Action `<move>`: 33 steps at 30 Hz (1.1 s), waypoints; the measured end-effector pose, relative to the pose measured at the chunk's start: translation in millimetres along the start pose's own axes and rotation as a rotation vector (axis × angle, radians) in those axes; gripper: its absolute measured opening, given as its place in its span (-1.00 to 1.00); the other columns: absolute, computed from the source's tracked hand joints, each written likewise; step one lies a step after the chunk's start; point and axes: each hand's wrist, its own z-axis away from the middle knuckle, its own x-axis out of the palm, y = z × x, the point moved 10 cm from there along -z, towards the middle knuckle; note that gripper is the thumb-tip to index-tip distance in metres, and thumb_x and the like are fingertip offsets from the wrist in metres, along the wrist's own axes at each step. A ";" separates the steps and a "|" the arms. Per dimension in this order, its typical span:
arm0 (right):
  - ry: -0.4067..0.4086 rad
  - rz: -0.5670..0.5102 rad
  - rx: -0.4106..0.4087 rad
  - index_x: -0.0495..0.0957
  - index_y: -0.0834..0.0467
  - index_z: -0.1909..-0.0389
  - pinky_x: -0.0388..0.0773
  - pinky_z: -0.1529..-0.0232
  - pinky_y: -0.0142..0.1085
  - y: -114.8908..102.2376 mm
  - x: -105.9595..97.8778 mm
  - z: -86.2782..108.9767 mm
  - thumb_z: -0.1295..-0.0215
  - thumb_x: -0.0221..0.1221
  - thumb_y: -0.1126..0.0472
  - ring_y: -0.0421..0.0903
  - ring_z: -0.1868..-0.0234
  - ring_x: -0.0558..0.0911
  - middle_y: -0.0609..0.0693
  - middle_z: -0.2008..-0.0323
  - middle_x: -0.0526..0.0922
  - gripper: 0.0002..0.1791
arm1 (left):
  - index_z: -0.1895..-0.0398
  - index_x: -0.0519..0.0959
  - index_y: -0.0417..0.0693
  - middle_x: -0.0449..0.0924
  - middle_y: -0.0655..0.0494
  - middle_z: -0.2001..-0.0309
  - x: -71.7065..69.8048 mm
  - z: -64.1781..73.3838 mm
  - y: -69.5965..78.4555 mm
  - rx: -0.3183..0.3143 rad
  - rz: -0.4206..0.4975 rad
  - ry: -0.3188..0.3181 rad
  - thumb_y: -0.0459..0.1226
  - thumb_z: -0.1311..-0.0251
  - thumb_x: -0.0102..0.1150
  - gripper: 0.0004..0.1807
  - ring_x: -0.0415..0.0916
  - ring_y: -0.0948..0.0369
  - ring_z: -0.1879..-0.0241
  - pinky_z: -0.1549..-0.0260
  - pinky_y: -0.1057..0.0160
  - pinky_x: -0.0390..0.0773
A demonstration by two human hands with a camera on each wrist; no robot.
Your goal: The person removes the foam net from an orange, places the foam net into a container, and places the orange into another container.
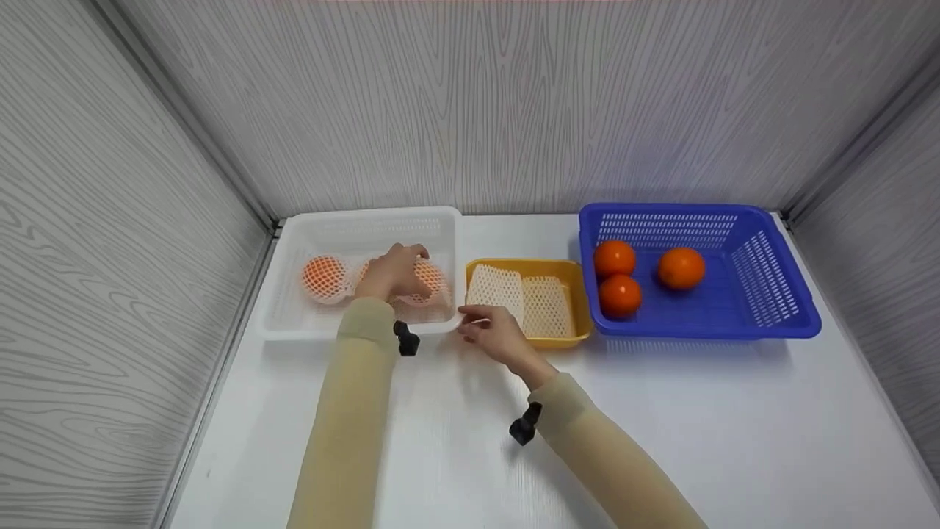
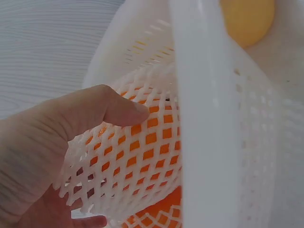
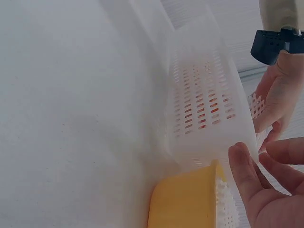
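Note:
In the white basket point(image 1: 371, 213) my left hand point(image 1: 396, 272) grips an orange in a white foam net point(image 2: 147, 137). Its thumb lies across the mesh, and the other fingers curl around the far side, partly hidden by the net. Left of this hand sits another netted orange point(image 1: 324, 278); a further one point(image 1: 363, 270) is mostly covered by the hand. My right hand point(image 1: 499, 336) pinches the white basket's near right corner, thumb point(image 3: 243, 159) outside the wall and fingers over the rim.
A yellow basket point(image 1: 581, 316) with flat foam nets point(image 1: 547, 305) stands between the white basket and a blue basket point(image 1: 778, 272). Three bare oranges lie in the blue one, including a single orange point(image 1: 681, 268) near its middle. Grey wood-grain panels point(image 1: 470, 110) enclose the back and sides.

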 end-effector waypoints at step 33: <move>-0.041 -0.006 -0.135 0.42 0.35 -0.27 0.55 -0.02 0.06 -19.5 -76.7 48.9 -0.37 0.19 0.29 0.14 0.05 0.63 0.33 -0.04 0.54 -0.52 | -0.26 0.45 -0.02 0.41 -0.07 -0.01 -42.0 102.0 59.6 0.300 0.251 0.494 -0.09 0.07 0.52 -0.24 0.44 0.02 0.07 0.05 -0.02 0.50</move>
